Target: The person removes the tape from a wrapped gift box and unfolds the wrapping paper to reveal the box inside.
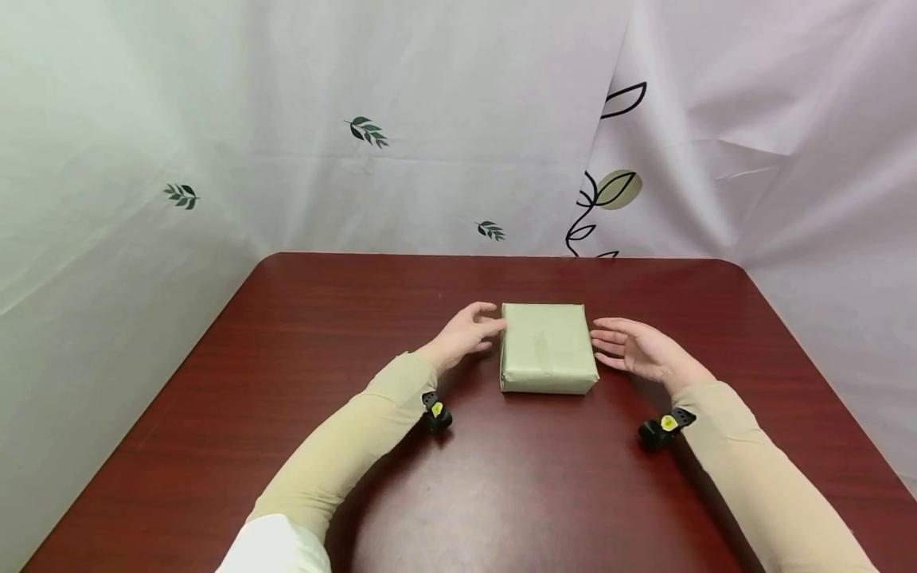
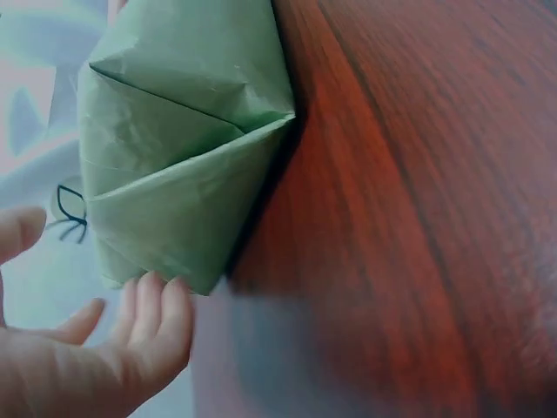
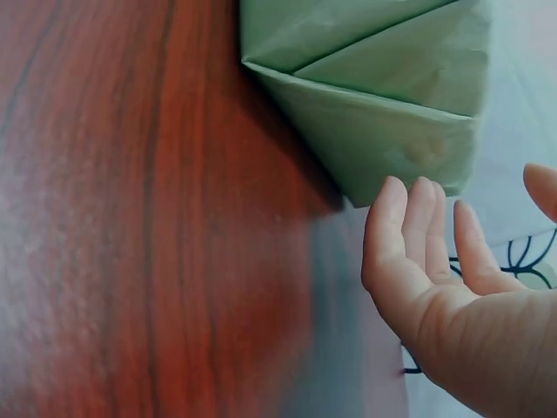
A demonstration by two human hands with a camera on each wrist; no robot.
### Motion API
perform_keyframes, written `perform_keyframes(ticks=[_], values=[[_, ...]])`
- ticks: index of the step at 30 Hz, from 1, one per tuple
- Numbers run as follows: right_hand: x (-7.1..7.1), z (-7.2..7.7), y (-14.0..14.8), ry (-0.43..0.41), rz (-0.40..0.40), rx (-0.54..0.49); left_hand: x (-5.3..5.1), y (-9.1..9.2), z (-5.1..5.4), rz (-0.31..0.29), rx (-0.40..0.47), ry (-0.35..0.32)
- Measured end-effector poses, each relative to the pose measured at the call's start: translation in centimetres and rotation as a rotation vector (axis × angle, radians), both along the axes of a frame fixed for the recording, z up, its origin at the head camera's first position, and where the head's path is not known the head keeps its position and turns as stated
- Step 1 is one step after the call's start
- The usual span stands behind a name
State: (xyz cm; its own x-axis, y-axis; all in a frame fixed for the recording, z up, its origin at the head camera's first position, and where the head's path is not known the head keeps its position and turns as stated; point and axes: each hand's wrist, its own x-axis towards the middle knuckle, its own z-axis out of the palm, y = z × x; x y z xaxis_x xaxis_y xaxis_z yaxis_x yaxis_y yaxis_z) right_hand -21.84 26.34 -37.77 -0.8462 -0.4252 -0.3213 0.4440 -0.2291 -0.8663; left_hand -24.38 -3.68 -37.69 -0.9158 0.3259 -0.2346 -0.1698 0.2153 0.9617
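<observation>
A box wrapped in light green paper [image 1: 548, 346] lies flat on the dark red table [image 1: 458, 477], a strip of tape on its top. At its left side is my left hand [image 1: 464, 334], fingers loosely bent, the thumb tip at the box's edge. My right hand [image 1: 645, 350] is beside the right side, fingers spread towards it. Folded paper flaps [image 2: 165, 174] show in the left wrist view, close to the left fingertips [image 2: 150, 283]. Similar folds [image 3: 392, 104] appear in the right wrist view above the right hand [image 3: 470, 296]. Whether the fingertips touch the paper, I cannot tell.
White curtains [image 1: 430, 175] with leaf prints hang behind the table and along both sides. Each wrist wears a small black camera, one on the left [image 1: 436, 412] and one on the right [image 1: 666, 428]. The table's back edge runs beyond the box.
</observation>
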Motion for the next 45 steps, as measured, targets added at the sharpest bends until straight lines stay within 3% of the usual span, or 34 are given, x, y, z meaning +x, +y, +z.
perform_keyframes(ticks=[4,7,9,14,17,23,32,45], values=[[0.4,0.3,0.5,0.018,-0.01,-0.043,0.1,0.3,0.8,0.017,-0.09,0.226],[0.6,0.5,0.6,0.051,-0.012,-0.026,0.5,0.7,1.2,-0.015,-0.143,0.361],[0.9,0.7,0.5,0.083,-0.016,0.006,0.8,1.1,1.4,-0.084,-0.206,0.456],[1.3,0.9,0.0,0.198,-0.002,0.142,1.7,2.4,1.8,-0.273,-0.49,0.708],[1.4,1.0,-0.6,0.277,0.007,0.289,2.0,3.3,2.2,-0.338,-0.613,0.792],[1.5,0.8,-1.7,0.398,-0.022,0.552,2.4,5.0,2.6,-0.457,-0.757,0.863],[1.8,0.3,-3.0,0.558,-0.128,0.852,3.0,6.6,2.3,-0.541,-0.949,0.802],[2.0,0.8,-3.3,0.629,-0.165,1.038,3.0,6.8,2.7,-0.558,-1.025,0.823]])
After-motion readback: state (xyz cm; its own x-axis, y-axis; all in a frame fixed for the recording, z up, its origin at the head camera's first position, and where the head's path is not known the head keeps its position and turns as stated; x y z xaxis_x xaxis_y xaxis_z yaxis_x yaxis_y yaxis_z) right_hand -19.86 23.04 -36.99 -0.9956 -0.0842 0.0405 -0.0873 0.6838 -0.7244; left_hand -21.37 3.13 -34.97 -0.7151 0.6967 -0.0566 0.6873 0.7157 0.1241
